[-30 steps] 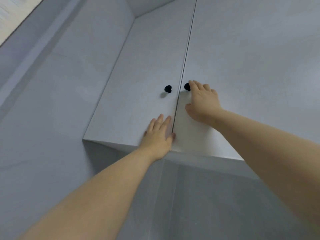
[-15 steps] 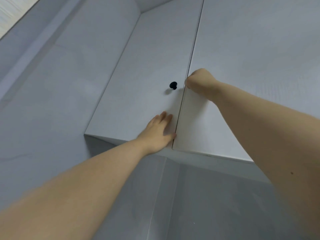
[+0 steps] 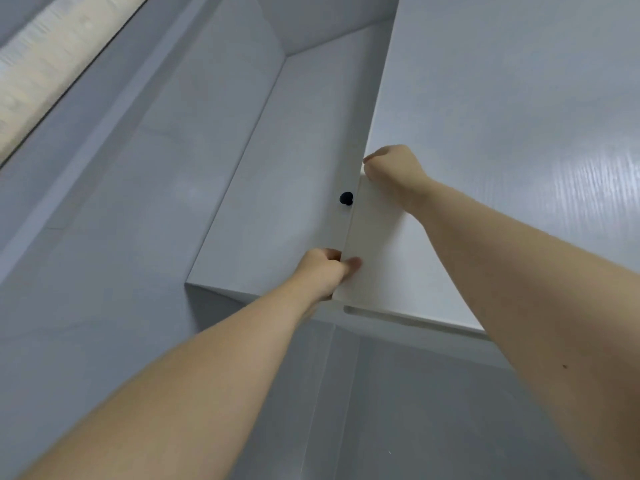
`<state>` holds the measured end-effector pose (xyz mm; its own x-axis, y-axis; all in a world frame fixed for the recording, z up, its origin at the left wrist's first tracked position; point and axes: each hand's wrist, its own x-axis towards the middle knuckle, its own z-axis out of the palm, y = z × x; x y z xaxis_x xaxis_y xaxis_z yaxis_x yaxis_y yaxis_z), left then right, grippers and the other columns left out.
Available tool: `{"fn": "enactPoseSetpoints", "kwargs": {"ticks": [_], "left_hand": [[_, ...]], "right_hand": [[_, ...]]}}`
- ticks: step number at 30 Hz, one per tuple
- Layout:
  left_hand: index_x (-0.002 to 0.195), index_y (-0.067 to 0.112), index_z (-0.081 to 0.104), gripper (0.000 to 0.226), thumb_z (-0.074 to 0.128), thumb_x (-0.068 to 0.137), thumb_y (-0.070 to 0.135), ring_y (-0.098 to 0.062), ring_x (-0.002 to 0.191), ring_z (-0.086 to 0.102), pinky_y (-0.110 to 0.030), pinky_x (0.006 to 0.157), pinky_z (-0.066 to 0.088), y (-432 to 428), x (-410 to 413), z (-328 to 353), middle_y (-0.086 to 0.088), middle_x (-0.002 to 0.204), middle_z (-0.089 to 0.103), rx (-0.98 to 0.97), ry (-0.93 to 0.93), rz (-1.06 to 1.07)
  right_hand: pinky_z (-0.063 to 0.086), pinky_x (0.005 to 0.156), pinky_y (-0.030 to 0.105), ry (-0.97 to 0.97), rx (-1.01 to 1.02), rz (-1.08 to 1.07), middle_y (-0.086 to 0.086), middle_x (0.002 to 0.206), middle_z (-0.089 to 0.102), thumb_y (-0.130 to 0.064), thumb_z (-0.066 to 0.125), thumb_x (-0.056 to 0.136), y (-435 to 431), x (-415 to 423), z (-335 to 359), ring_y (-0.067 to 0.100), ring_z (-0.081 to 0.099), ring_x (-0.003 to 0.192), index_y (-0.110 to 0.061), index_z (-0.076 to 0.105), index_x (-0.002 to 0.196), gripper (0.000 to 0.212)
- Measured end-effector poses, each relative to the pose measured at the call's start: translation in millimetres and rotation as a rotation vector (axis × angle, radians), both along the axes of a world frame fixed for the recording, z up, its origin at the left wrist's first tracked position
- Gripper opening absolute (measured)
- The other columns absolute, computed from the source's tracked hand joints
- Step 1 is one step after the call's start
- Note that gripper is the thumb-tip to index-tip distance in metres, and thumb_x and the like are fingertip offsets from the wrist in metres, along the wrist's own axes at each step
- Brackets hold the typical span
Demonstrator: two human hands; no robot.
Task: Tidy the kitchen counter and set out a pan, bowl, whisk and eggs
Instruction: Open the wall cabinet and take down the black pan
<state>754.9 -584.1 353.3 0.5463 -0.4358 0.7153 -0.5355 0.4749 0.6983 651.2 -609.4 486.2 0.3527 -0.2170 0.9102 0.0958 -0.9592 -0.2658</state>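
I look up at a white wall cabinet with two doors. The right door [image 3: 388, 258] stands slightly ajar, its left edge lifted off the cabinet front. My right hand [image 3: 394, 168] is closed around that door's knob, which it hides. My left hand [image 3: 325, 268] grips the lower left edge of the same door, fingers behind it and thumb on its face. The left door [image 3: 287, 188] is closed and its black knob [image 3: 346, 198] is free. No pan, bowl, whisk or eggs are in view.
Grey wall panels [image 3: 104, 237] surround the cabinet at the left and below. A pale strip of ceiling or window [image 3: 45, 74] runs across the top left corner. The cabinet underside [image 3: 398, 318] shows a narrow gap below the ajar door.
My right hand closed on the right knob and pulled the right door ajar. My left hand went from flat on the left door to gripping the right door's edge.
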Motion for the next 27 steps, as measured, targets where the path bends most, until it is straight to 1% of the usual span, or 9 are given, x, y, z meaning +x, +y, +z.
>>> {"fn": "enactPoseSetpoints", "kwargs": {"ticks": [2,5,8,10,14,18,20,23,27], "left_hand": [[0.087,0.015,0.064,0.007,0.063,0.09,0.02,-0.024,0.086,0.065,-0.033,0.077,0.053,11,-4,2,-0.005,0.089,0.068,-0.008,0.022,-0.025],[0.088,0.014,0.064,0.005,0.063,0.09,0.019,-0.021,0.08,0.063,-0.027,0.069,0.051,21,-11,2,-0.004,0.087,0.067,-0.016,0.027,-0.041],[0.08,0.019,0.064,0.009,0.064,0.088,0.021,-0.023,0.082,0.063,-0.029,0.072,0.05,32,-18,0,-0.003,0.085,0.067,-0.021,0.019,-0.021],[0.075,0.019,0.064,0.014,0.064,0.089,0.022,-0.02,0.071,0.06,-0.018,0.056,0.045,42,-24,0,-0.001,0.078,0.065,-0.029,-0.005,0.004],[0.073,0.015,0.06,0.018,0.062,0.09,0.02,-0.008,0.04,0.039,-0.013,0.032,0.023,65,-44,-3,0.005,0.051,0.048,-0.048,-0.05,0.094],[0.082,0.012,0.065,0.013,0.06,0.09,0.019,-0.015,0.055,0.049,-0.016,0.047,0.034,85,-66,-6,-0.001,0.062,0.056,-0.071,-0.024,0.109],[0.088,0.009,0.067,0.012,0.06,0.09,0.019,-0.02,0.068,0.054,-0.023,0.062,0.041,93,-79,-7,-0.006,0.075,0.061,-0.095,0.006,0.112],[0.085,0.011,0.067,0.013,0.06,0.09,0.02,-0.02,0.071,0.052,-0.025,0.063,0.039,106,-100,-8,-0.007,0.08,0.062,-0.103,0.006,0.186],[0.09,0.007,0.069,0.017,0.062,0.089,0.022,-0.024,0.078,0.061,-0.029,0.073,0.048,126,-124,-7,-0.01,0.086,0.068,-0.11,-0.02,0.245]], "right_hand": [[0.037,0.055,0.023,-0.025,0.012,0.043,0.01,0.08,0.057,0.001,0.04,0.08,7,-4,-1,0.016,0.058,0.049,0.008,0.061,0.108,0.037],[0.045,0.066,0.024,-0.053,-0.01,0.092,0.0,0.087,0.06,0.0,0.044,0.082,11,-9,-10,0.018,0.058,0.076,-0.005,0.062,0.117,0.04],[0.047,0.08,0.021,-0.12,-0.004,0.18,-0.001,0.116,0.053,-0.003,0.045,0.086,11,-20,-21,0.017,0.058,0.094,-0.014,0.041,0.141,0.057],[0.044,0.093,0.026,-0.173,0.003,0.184,-0.003,0.128,0.046,-0.006,0.044,0.088,13,-29,-35,0.016,0.055,0.113,-0.021,0.032,0.146,0.061],[0.037,0.095,0.022,-0.126,-0.114,0.101,-0.005,0.137,0.043,-0.005,0.042,0.087,19,-58,-73,0.009,0.046,0.123,-0.023,0.032,0.145,0.062],[0.018,0.11,0.018,0.07,-0.379,-0.1,-0.006,0.155,0.024,-0.034,0.045,0.085,17,-97,-113,0.007,0.022,0.141,-0.018,0.029,0.148,0.067],[0.011,0.118,0.027,0.138,-0.414,-0.169,-0.01,0.158,0.013,-0.042,0.052,0.089,14,-115,-124,0.004,0.012,0.144,-0.02,0.024,0.149,0.07],[0.005,0.12,0.037,0.179,-0.48,-0.356,-0.012,0.159,0.002,-0.046,0.058,0.085,15,-138,-140,0.003,-0.001,0.145,-0.021,0.016,0.151,0.083],[0.003,0.12,0.04,0.198,-0.373,-0.441,-0.01,0.159,-0.009,-0.055,0.062,0.078,28,-162,-149,0.006,-0.01,0.146,-0.018,0.002,0.153,0.102]]}}
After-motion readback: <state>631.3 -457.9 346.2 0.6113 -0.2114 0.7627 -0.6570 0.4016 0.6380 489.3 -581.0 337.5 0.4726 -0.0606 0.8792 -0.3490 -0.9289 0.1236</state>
